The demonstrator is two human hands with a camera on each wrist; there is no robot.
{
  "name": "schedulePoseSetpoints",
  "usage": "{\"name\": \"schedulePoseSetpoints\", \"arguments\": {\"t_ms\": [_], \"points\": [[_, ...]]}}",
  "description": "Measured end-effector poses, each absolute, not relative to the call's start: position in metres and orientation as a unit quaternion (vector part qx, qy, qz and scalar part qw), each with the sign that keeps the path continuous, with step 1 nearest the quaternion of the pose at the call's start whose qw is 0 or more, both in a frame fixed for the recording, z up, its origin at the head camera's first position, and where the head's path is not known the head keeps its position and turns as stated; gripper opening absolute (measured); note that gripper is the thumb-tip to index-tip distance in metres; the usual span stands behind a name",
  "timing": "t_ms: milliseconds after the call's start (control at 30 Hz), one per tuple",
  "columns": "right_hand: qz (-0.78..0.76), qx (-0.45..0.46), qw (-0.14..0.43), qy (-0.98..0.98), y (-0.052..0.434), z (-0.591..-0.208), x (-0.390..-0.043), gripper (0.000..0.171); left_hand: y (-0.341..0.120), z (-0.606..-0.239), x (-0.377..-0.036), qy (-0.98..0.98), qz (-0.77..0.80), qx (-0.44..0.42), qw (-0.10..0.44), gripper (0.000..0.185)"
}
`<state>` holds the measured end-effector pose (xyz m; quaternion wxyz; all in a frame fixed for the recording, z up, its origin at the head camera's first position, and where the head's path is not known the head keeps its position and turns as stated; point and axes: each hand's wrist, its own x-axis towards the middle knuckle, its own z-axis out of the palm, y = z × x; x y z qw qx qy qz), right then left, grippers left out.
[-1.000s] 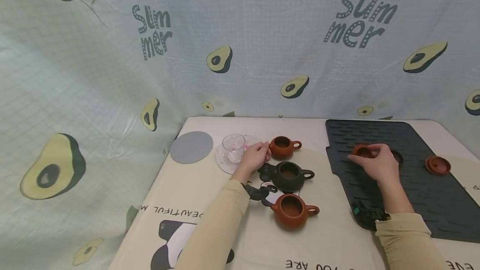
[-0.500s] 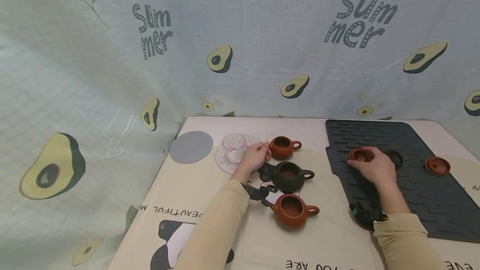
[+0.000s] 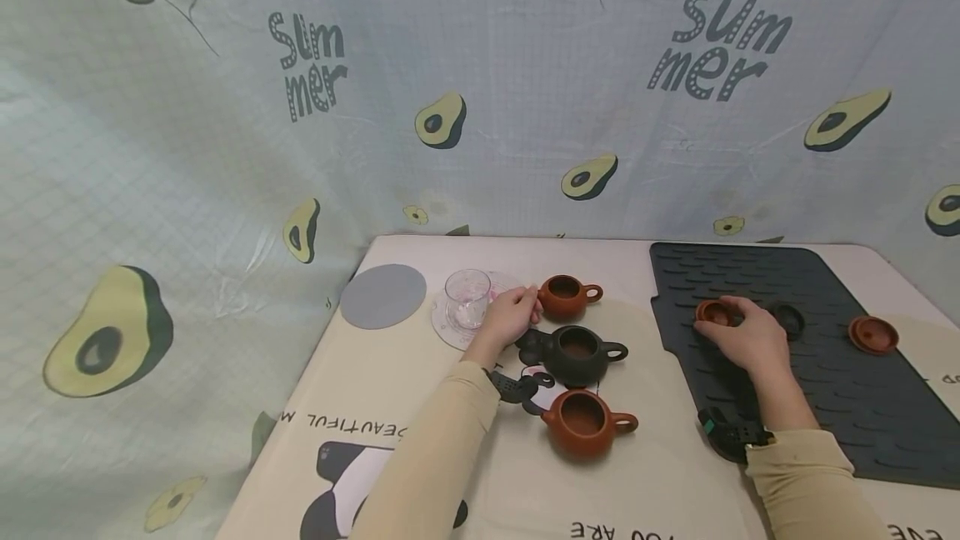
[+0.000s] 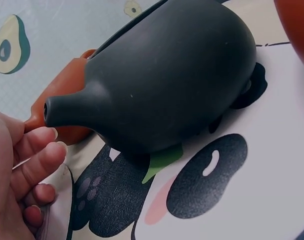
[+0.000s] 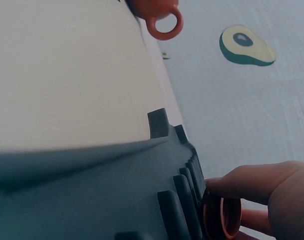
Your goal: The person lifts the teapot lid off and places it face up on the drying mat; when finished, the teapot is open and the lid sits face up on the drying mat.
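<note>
My left hand (image 3: 512,319) pinches the spout of the far reddish-brown teapot (image 3: 564,308), which has no lid on. In the left wrist view a black teapot (image 4: 171,80) fills the middle, its spout close to my fingers. Nearest me stands another lidless reddish-brown teapot (image 3: 588,437). On the dark ridged mat, my right hand (image 3: 756,342) grips a small reddish-brown lid (image 3: 703,315) by its edge, hollow side up. The right wrist view catches this lid (image 5: 212,220) standing edge-on at the mat's ridges, between thumb and fingers.
A black lid (image 3: 791,323) lies just right of my right hand on the mat (image 3: 825,407). Further right is a reddish-brown lid (image 3: 873,335). Left of my left hand, a clear glass cup (image 3: 467,298) stands on a patterned round mat (image 3: 442,336), beside a grey disc (image 3: 382,297).
My right hand has shifted slightly left and toward me with the lid, leaving more of the black lid in sight. The left hand keeps its place at the spout.
</note>
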<state>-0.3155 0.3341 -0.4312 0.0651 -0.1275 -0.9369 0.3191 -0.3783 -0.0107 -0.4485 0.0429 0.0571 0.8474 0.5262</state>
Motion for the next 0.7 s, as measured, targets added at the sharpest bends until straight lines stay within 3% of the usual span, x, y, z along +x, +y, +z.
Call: {"name": "schedulePoseSetpoints", "arguments": {"t_ms": [700], "points": [[0.303, -0.097, 0.057, -0.946, 0.3313, -0.4291, -0.3216, 0.064, -0.0127, -0.4444, -0.3791, 0.856, 0.512, 0.051, 0.040, 0.042]]}}
